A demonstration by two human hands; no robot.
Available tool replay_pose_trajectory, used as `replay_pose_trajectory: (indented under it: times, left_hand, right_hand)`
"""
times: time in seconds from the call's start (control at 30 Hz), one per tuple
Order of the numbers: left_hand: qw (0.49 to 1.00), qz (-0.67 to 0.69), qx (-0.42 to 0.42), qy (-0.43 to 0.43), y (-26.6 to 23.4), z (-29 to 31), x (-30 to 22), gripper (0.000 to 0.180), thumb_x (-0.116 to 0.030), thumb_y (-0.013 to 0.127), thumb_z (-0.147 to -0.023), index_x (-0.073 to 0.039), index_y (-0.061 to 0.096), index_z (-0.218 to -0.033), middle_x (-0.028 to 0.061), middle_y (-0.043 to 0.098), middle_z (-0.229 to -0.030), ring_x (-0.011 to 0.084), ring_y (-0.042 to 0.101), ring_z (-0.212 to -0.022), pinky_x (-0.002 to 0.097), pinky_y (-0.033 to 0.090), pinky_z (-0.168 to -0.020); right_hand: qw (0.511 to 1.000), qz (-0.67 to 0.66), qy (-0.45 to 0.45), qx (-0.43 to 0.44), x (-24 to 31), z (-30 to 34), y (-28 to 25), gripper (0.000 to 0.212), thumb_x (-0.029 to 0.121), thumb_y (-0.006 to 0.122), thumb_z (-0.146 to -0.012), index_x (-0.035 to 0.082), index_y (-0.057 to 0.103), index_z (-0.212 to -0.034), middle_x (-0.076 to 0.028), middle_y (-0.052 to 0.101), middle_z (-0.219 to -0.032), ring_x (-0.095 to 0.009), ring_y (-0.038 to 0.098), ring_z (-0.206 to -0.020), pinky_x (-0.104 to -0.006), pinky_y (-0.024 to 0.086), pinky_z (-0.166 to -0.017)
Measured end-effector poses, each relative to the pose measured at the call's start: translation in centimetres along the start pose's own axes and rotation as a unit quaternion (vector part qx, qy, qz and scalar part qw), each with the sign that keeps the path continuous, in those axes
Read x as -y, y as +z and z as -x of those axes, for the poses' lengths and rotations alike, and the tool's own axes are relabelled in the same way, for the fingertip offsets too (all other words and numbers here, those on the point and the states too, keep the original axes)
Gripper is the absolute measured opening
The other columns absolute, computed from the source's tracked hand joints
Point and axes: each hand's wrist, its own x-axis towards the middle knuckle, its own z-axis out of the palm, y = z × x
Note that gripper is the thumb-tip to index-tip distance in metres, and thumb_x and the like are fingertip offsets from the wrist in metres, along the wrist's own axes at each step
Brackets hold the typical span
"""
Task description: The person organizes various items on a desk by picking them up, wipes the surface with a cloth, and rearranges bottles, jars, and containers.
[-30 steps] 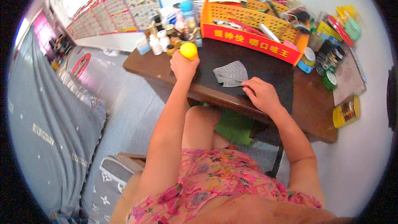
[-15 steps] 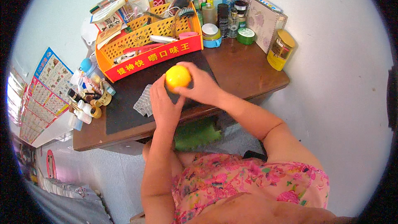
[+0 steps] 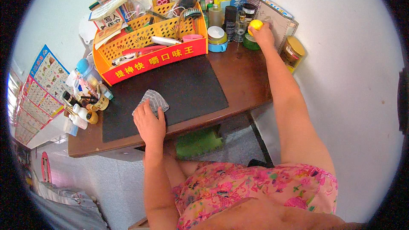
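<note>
Above the worktop [image 3: 249, 74], by the green jar [image 3: 251, 44], the right hand [image 3: 265, 35] grips a yellow ball [image 3: 256, 25], likely light, smooth and best held round its middle, while the left hand [image 3: 150, 123] touches a soft-looking striped cloth [image 3: 156, 99], maybe pinching, hard to tell.
</note>
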Motion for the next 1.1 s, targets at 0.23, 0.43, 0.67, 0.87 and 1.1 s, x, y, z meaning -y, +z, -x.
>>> replay_pose_trajectory:
  times: [0.23, 0.43, 0.67, 0.87, 1.1]
  left_hand:
    - [1.000, -0.007, 0.016, 0.008, -0.4, -0.1, -0.2, 0.043, -0.027, 0.069, -0.093, -0.004, 0.061, -0.129, 0.0177, 0.060, -0.131, 0.0378, 0.054, -0.125, 0.0481, 0.041, -0.108]
    - [0.999, 0.027, 0.022, -0.001, -0.2, -0.1, 0.2, 0.044, -0.028, 0.070, -0.092, -0.003, 0.061, -0.127, 0.0182, 0.060, -0.131, 0.0390, 0.053, -0.125, 0.0495, 0.041, -0.107]
    - [0.993, 0.110, 0.039, 0.028, 1.7, -0.2, 0.8, 0.044, -0.022, 0.072, -0.090, 0.001, 0.060, -0.126, 0.0218, 0.059, -0.128, 0.0426, 0.053, -0.125, 0.0486, 0.040, -0.110]
    - [0.923, 0.359, -0.036, -0.135, 1.2, -2.3, 2.9, 0.036, 0.010, 0.052, -0.088, 0.002, 0.061, -0.121, 0.0162, 0.061, -0.122, 0.0288, 0.062, -0.118, 0.0393, 0.051, -0.101]
    - [0.997, 0.053, -0.012, -0.047, -1.4, 0.7, 7.3, 0.026, -0.006, 0.061, -0.091, -0.001, 0.064, -0.116, 0.0177, 0.061, -0.123, 0.0382, 0.054, -0.122, 0.0450, 0.046, -0.104]
  right_hand:
    - [0.995, 0.089, 0.040, 0.017, -0.4, -0.1, 2.0, 0.086, 0.067, 0.073, -0.082, 0.000, 0.047, -0.130, -0.026, 0.072, -0.110, -0.042, 0.071, -0.103, -0.0524, 0.056, -0.085]
    - [0.998, 0.054, -0.007, -0.017, 1.7, 3.3, -0.2, 0.080, 0.052, 0.076, -0.085, -0.002, 0.046, -0.136, -0.027, 0.067, -0.122, -0.042, 0.069, -0.109, -0.0510, 0.055, -0.091]
    - [0.912, -0.086, -0.317, 0.244, 14.7, 19.9, -2.2, 0.049, 0.019, 0.071, -0.090, 0.001, 0.058, -0.134, -0.022, 0.063, -0.131, -0.040, 0.059, -0.122, -0.0483, 0.047, -0.105]
    - [0.727, -0.051, -0.585, 0.354, 18.4, 30.8, 3.3, 0.057, 0.040, 0.054, -0.103, 0.005, 0.049, -0.147, -0.021, 0.045, -0.155, -0.037, 0.037, -0.149, -0.0573, 0.025, -0.121]
    - [0.717, -0.003, -0.604, 0.347, 14.1, 29.7, 2.3, 0.059, 0.040, 0.053, -0.103, 0.003, 0.047, -0.149, -0.020, 0.041, -0.159, -0.036, 0.033, -0.151, -0.0507, 0.026, -0.122]
